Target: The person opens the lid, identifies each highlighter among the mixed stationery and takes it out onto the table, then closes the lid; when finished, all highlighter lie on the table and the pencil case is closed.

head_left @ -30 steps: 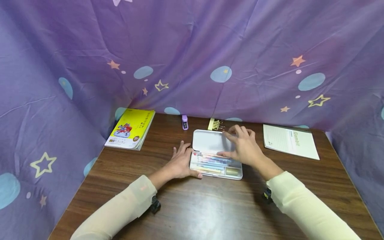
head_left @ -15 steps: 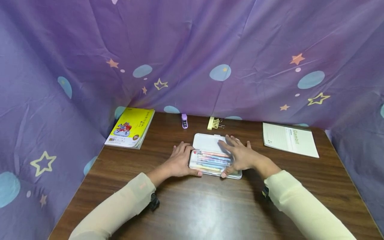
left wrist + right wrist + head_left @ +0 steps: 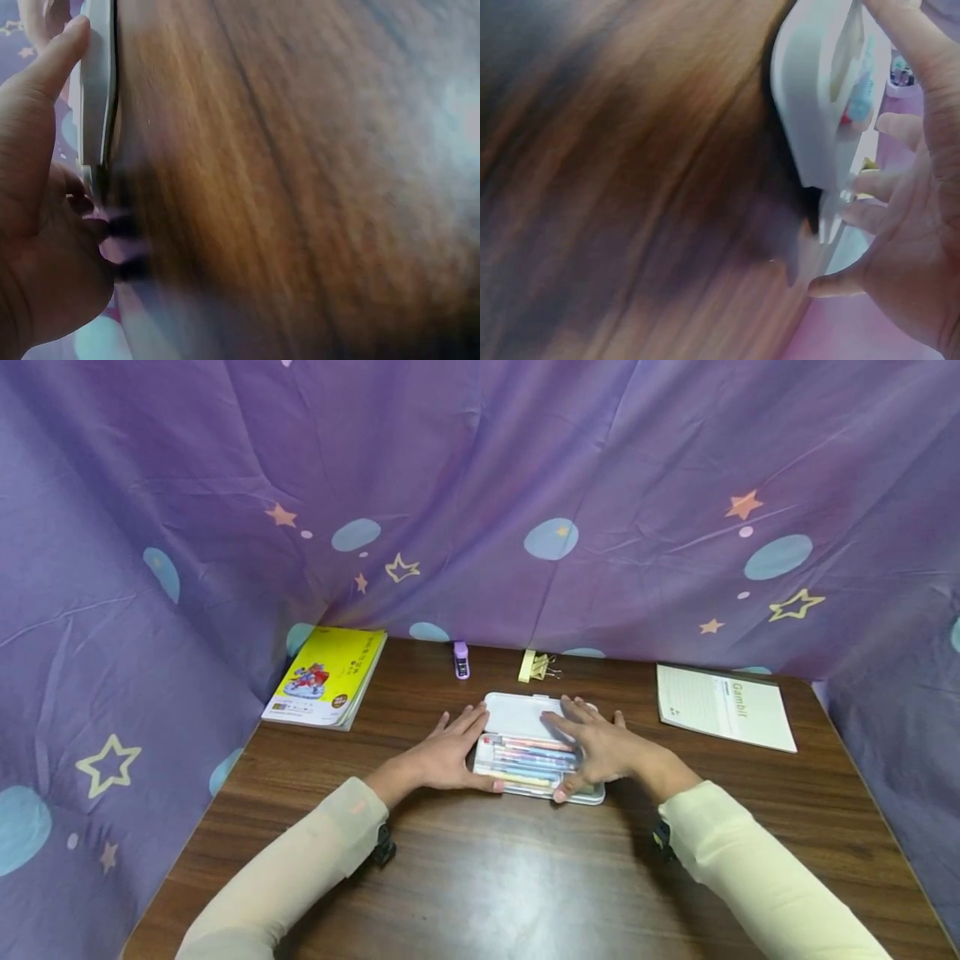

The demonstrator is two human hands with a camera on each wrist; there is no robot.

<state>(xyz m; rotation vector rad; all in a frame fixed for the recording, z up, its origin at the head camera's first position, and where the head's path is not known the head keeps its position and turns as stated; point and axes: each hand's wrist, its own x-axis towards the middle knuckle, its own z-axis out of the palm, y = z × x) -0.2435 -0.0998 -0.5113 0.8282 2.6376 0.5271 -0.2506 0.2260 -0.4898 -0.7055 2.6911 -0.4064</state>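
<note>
A white pencil case lies unfolded on the wooden table, its lid tipped back on the far side. Several pens and pencils in pale colours fill the near half. At the case's left end is my left hand, fingers stretched forward and thumb against the near left corner; the left wrist view shows that thumb along the case's side. My right hand spreads over the right end, fingers over the lid and thumb at the near edge. It hides part of the lid and the right compartment.
Along the back stand a purple stapler-like item and a pale yellow piece with binder clips. A yellow book lies at the left, a pale notebook at the right. A purple star-patterned curtain borders the table.
My right hand has come down from the lid's far right part to spread over the case's right end. The lid now lies lower. My left hand has shifted only slightly.
</note>
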